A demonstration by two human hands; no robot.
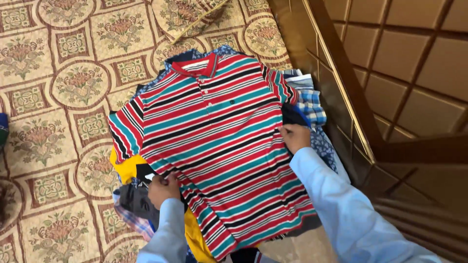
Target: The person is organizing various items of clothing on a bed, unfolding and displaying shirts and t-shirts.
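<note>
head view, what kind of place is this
Probably a bedroom at home: a striped polo shirt tops a heap of clothes on a floral patterned bedspread, beside a brown padded headboard.

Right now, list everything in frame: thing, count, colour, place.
striped polo shirt: 1, red, teal, black and white, spread face up on top of the clothes pile
clothes pile: several garments, count unclear, yellow, grey, blue checked, plaid, under the shirt
patterned bedspread: 1, beige and red floral, left and top
wooden panel: 1, brown, right
left hand: gripping the shirt's left edge
right hand: gripping the shirt's right edge
</note>
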